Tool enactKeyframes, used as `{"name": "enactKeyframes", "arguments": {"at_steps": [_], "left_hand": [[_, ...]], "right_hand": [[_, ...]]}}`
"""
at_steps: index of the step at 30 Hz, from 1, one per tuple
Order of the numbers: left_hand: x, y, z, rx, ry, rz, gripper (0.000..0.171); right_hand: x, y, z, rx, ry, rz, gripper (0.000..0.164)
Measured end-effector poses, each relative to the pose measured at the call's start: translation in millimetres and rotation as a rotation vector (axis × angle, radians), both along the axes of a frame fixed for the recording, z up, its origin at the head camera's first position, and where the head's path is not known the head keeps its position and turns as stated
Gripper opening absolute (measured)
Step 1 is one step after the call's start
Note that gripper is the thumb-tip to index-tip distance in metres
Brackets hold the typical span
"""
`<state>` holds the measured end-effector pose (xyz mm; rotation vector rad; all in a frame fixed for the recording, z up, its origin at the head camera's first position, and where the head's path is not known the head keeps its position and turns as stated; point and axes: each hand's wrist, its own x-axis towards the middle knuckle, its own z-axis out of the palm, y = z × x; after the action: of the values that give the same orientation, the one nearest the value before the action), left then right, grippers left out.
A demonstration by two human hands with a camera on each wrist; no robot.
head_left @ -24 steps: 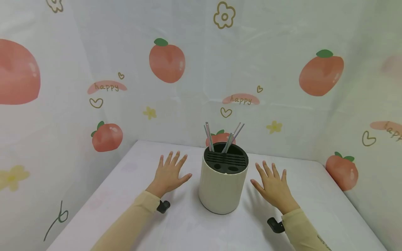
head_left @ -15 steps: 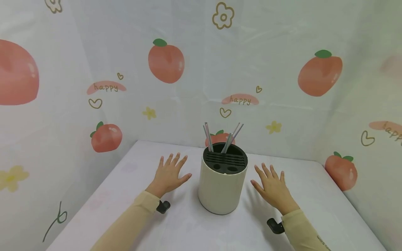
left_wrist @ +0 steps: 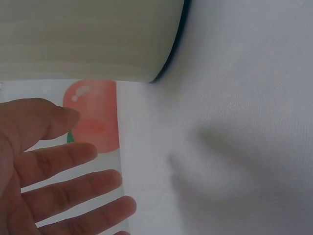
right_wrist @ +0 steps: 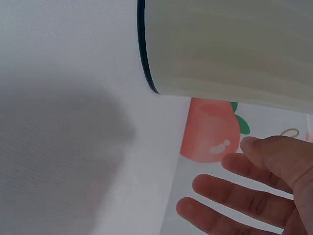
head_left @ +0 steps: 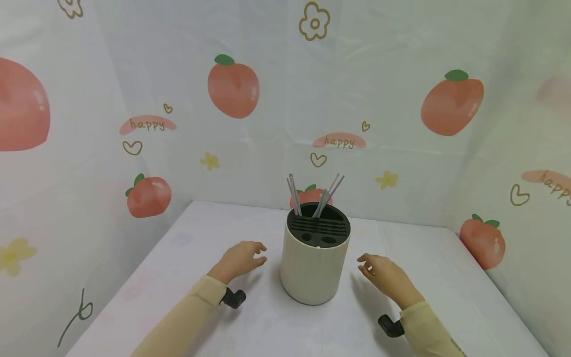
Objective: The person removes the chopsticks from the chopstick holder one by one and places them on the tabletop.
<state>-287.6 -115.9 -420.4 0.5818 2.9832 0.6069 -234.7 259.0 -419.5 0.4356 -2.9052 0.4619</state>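
A cream cylindrical holder point(head_left: 314, 272) with a black slotted top stands upright on the table, between the two hands. Several thin pale sticks point(head_left: 294, 196) lean in its rear opening; what they are cannot be told. My left hand point(head_left: 240, 259) hovers left of the holder, apart from it, with fingers loosely bent and nothing in them. On the other side my right hand point(head_left: 387, 275) is held the same way, also apart from the holder and holding nothing. Both wrist views show the holder's cream wall point(left_wrist: 88, 39) near the thumb, with a gap between.
A white cloth covers the table point(head_left: 285, 332). Behind and at both sides hangs a white curtain point(head_left: 276, 139) printed with peaches, flowers and hearts. A small black device point(head_left: 234, 298) sits at the left wrist, another black device point(head_left: 390, 326) at the right.
Both hands have gone from spread, straight fingers to loosely bent ones, turning at the wrist so the thumbs face the holder. The holder has stayed in place; the head view has shifted slightly.
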Motion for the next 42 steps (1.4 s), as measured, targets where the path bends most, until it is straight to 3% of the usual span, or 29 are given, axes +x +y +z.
{"name": "enactKeyframes", "arguments": {"at_steps": [6, 9, 14, 20, 25, 29, 32, 42], "left_hand": [[-1.6, -1, 5.1, 0.028, -0.017, 0.002, 0.028], [-5.6, -1, 15.7, 0.058, -0.03, 0.005, 0.028], [-12.9, 1, 53.8, 0.177, -0.025, -0.039, 0.027], [-25.0, 8, 104.3, 0.388, 0.02, -0.11, 0.029], [-31.7, 20, 130.8, 0.63, 0.022, -0.168, 0.03], [-32.3, 30, 136.5, 0.804, 0.003, -0.198, 0.031], [-31.5, 35, 134.5, 0.891, -0.01, -0.199, 0.031], [-30.6, 44, 124.9, 1.014, -0.056, -0.189, 0.027]], "right_hand": [[-3.5, 0, 3.2, -0.031, -0.05, -0.006, 0.018], [-4.5, 0, 11.5, -0.06, -0.06, 0.004, 0.019], [-5.8, 1, 34.8, -0.146, -0.028, 0.04, 0.02], [-13.8, 0, 67.0, -0.349, 0.058, 0.066, 0.03], [-26.3, -9, 84.1, -0.584, 0.019, 0.121, 0.037], [-35.0, -19, 87.0, -0.798, -0.092, 0.182, 0.038], [-37.7, -25, 84.8, -0.897, -0.164, 0.185, 0.035], [-42.7, -34, 72.0, -1.031, -0.312, 0.153, 0.045]]}}
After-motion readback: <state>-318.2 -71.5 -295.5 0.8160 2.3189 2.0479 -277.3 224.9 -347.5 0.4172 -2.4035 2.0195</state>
